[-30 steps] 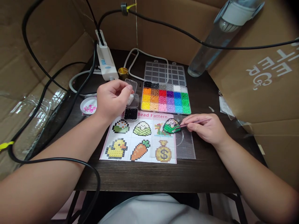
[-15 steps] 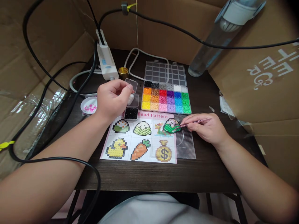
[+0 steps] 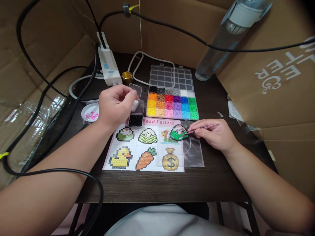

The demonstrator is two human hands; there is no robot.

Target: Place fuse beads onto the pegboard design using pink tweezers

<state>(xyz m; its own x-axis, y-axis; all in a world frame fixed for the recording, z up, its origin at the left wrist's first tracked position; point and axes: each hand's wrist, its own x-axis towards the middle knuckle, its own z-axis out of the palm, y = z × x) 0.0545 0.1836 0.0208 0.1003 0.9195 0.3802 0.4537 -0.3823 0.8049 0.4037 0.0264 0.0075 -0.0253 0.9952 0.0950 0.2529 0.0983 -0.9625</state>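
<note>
My right hand (image 3: 213, 133) grips a pair of pink metal tweezers (image 3: 205, 127). Their tips touch the green lower part of a bead figure (image 3: 179, 132), which has a black outline and a pale top. That figure lies on a clear pegboard (image 3: 194, 154), partly over the printed bead pattern sheet (image 3: 134, 143). Thumb and fingers of my left hand (image 3: 115, 103) are pinched together above a small clear box with white content (image 3: 135, 105); whatever is between them is too small to make out. Just below sits a small box of black beads (image 3: 135, 120).
Behind the sheet stands an open compartment case (image 3: 172, 103) of coloured beads. A white dish (image 3: 90, 112) with pink beads is at left, near a power strip (image 3: 109, 67) and a gold cup (image 3: 127, 77). Black cables (image 3: 98, 183) loop over my left forearm. Cardboard walls (image 3: 172, 36) surround the table.
The whole view has shifted slightly, so everything appears a little further left. Both hands keep nearly the same pose, with the tweezers still at the green beads.
</note>
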